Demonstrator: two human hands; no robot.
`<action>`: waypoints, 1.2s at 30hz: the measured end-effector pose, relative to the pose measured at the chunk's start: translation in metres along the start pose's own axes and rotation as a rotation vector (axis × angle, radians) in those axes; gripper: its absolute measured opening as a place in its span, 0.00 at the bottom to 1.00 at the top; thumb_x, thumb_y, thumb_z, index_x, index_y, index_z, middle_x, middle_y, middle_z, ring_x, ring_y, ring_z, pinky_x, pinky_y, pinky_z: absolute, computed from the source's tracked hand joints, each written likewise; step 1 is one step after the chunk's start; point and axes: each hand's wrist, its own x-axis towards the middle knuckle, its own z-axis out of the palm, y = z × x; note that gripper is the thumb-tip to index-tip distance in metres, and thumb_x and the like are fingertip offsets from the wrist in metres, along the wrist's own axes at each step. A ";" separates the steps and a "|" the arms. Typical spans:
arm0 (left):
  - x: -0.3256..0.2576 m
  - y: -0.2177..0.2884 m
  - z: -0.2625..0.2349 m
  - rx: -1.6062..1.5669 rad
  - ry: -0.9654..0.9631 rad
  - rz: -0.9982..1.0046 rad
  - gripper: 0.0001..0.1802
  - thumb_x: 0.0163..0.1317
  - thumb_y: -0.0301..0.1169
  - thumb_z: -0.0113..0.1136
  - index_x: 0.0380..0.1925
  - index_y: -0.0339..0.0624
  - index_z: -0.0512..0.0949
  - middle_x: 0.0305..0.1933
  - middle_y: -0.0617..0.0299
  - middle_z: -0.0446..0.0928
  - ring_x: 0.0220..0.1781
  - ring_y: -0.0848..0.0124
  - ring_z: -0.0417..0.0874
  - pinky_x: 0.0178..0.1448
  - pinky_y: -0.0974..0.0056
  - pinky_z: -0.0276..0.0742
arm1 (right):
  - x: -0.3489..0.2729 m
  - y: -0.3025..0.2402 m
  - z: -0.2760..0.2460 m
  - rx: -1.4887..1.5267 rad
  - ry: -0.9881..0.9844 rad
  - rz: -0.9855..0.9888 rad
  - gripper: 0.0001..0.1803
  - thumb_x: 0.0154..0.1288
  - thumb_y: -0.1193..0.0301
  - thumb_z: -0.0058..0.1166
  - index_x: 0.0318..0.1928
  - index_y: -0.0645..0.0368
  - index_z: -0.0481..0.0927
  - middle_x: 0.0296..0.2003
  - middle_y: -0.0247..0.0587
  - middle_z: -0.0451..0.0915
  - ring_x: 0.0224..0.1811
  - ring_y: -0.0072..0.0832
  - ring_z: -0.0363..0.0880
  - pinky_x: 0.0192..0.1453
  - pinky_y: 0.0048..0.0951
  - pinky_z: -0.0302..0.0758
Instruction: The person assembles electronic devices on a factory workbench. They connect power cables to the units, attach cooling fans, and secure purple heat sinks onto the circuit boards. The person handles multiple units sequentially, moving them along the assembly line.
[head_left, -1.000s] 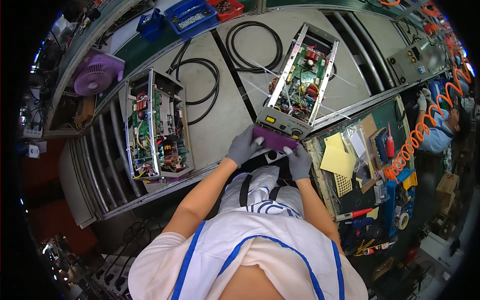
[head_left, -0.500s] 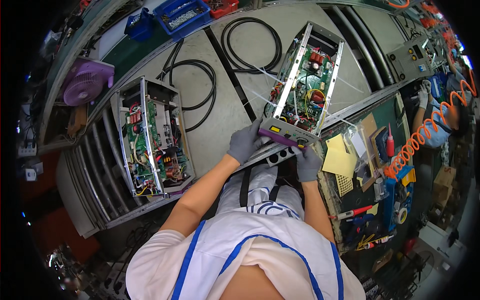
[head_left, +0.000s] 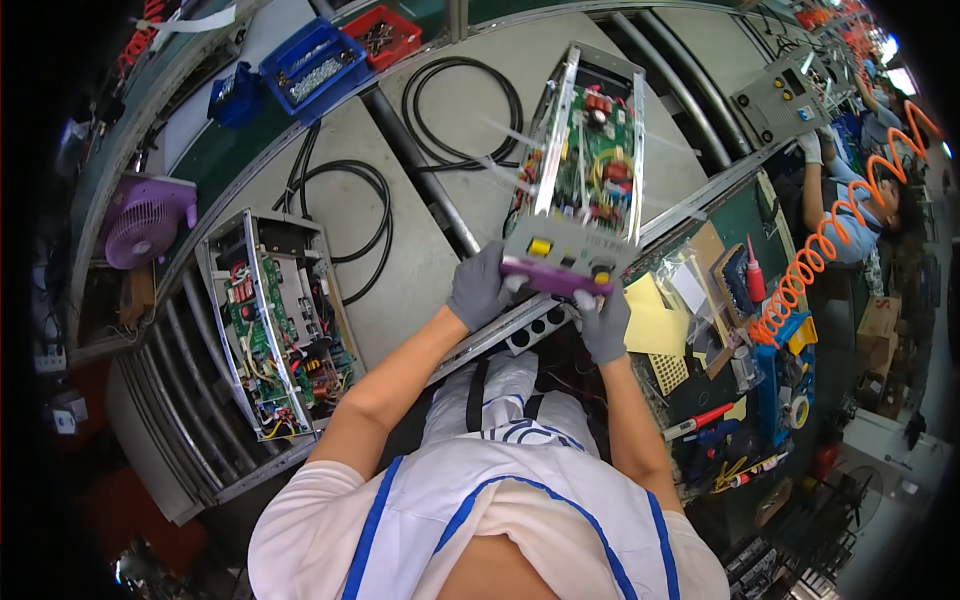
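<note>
— Head view: where is the open chassis [head_left: 580,170]?

— Lying on the conveyor bench [head_left: 440,230], near its front edge; circuit boards up, grey-and-purple front panel [head_left: 560,265] turned toward the body.

— And the left hand [head_left: 478,288]?

— Gloved in grey, closed around the panel's left end.

— The right hand [head_left: 603,322]?

— Gloved too, gripping the panel's lower right corner from beneath.

— Anything else on the bench?

— A second open chassis [head_left: 275,320] toward the left edge, black cable coils [head_left: 455,110] at the back, blue bins [head_left: 310,65] in the far corner, yellow pad [head_left: 655,325] just right of the hands.
</note>
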 end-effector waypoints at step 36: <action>0.174 0.070 -0.023 0.088 -0.120 -0.092 0.31 0.67 0.59 0.38 0.46 0.39 0.64 0.34 0.39 0.78 0.37 0.40 0.79 0.41 0.44 0.73 | 0.156 0.009 -0.037 -0.014 0.254 -0.020 0.33 0.66 0.40 0.41 0.42 0.63 0.73 0.29 0.58 0.79 0.36 0.58 0.78 0.36 0.46 0.73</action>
